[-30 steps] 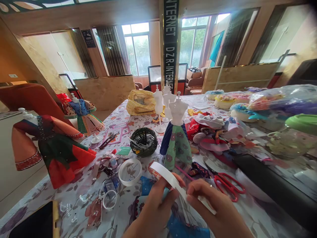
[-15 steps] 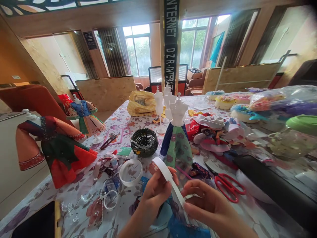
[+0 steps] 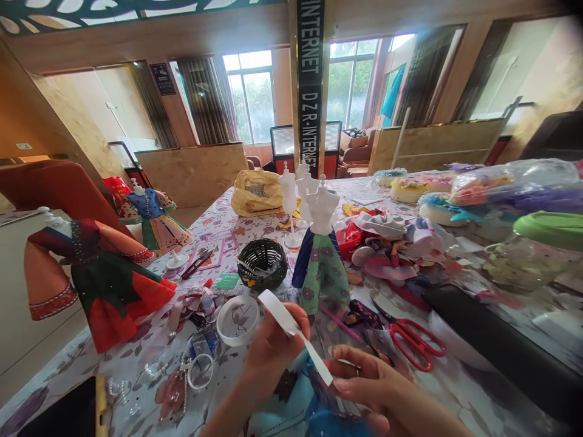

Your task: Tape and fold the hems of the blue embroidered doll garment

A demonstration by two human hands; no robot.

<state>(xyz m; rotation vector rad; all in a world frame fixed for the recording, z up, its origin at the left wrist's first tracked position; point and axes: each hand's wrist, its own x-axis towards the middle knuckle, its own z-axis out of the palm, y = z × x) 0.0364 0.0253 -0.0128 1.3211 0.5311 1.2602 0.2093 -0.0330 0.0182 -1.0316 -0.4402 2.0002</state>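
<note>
My left hand (image 3: 273, 349) is closed around a roll of white tape (image 3: 285, 318), fingers curled over its rim. A strip of the tape runs down to my right hand (image 3: 373, 388), whose thumb and fingers pinch its free end. Both hands hover low over blue fabric (image 3: 296, 406) lying at the table's near edge. Just beyond them stands a small white mannequin in a green floral and blue skirt (image 3: 321, 258).
Red-handled scissors (image 3: 412, 343) lie right of my hands. A second white tape ring (image 3: 237, 318), a black woven basket (image 3: 263, 262), two dressed mannequins (image 3: 91, 273) and heaps of fabric scraps (image 3: 396, 243) crowd the floral tablecloth. A dark phone (image 3: 68, 413) lies at the near left.
Both hands have drifted left and slightly lower with the tape; the strip between them now slants more steeply down to the right hand.
</note>
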